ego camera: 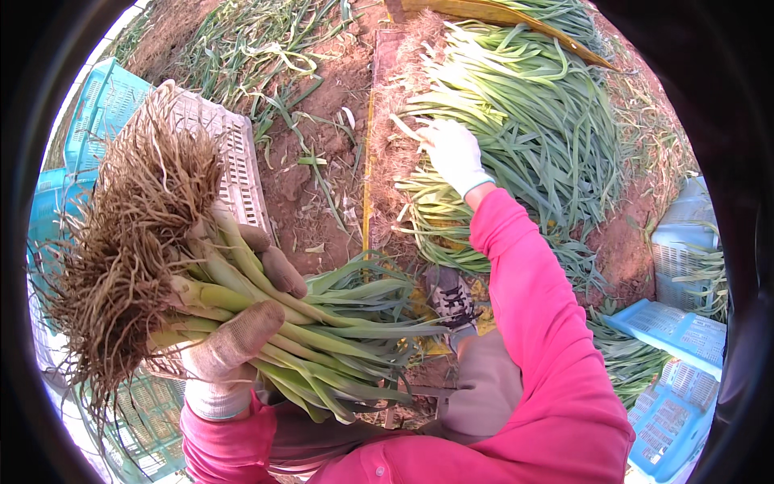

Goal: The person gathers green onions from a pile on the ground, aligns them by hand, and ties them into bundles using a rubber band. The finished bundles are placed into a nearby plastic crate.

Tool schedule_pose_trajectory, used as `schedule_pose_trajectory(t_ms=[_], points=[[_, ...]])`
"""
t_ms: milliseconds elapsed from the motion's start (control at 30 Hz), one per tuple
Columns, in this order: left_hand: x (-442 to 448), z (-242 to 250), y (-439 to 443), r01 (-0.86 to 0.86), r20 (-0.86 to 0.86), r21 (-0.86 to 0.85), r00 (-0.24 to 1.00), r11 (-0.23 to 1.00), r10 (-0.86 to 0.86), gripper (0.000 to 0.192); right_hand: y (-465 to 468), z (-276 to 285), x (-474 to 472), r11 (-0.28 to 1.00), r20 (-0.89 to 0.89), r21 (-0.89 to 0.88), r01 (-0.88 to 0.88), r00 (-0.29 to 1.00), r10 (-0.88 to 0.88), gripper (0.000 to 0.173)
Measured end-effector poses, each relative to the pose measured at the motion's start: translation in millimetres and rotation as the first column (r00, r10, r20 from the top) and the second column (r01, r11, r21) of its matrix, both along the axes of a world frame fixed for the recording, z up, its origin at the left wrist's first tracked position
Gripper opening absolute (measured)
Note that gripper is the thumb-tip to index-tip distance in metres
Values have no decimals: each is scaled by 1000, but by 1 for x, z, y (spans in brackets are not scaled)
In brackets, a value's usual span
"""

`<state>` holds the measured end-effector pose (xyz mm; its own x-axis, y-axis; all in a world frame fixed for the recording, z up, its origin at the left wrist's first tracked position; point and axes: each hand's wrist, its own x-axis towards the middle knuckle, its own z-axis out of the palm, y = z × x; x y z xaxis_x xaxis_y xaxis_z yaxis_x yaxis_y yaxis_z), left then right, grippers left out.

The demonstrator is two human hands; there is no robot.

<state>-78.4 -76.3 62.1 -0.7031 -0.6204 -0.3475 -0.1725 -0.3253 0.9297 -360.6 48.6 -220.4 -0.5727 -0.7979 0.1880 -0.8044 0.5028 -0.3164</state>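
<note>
My left hand (233, 339), in a soiled knit glove, grips a thick bunch of leek-like plants (242, 284) round their pale stems. Their brown, stringy roots (151, 212) point up and left, while the green leaves trail right across my lap. My right hand (450, 151), in a white glove, reaches to the root side of a large pile of the same plants (538, 121). Its fingers are closed at a pale stem (406, 128) that sticks out to the left; the rest of that plant is hidden.
A white slatted crate (239, 163) and teal crates (106, 112) stand at left. Blue crates (677, 411) are at right, beside more leaves (629, 357). Loose leaves (260, 54) litter the reddish soil (326, 199). My shoe (450, 296) is close to the pile's near edge.
</note>
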Motion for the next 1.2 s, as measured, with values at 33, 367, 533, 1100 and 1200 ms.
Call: schedule_pose_trajectory(t_ms=[33, 367, 533, 1100, 1200], points=[[0, 1, 1, 9, 5, -4, 1000, 1000, -9, 72, 1, 4, 5, 999, 41, 32, 4, 999, -6, 18], [3, -2, 0, -11, -3, 29, 1000, 1000, 11, 72, -25, 12, -61, 925, 98, 44, 377, 920, -380, 43], [5, -7, 0, -39, -25, -1, 999, 999, 39, 74, -9, 14, -76, 844, 585, -240, 480, 765, -269, 41], [8, -8, 12, -29, 19, 7, 999, 1000, 28, 74, 44, -13, 16, 972, 822, 211, -103, 557, -119, 29], [9, -7, 16, -13, 51, 21, 999, 1000, 12, 73, 35, -26, 19, 926, 681, 288, -244, 732, -19, 30]])
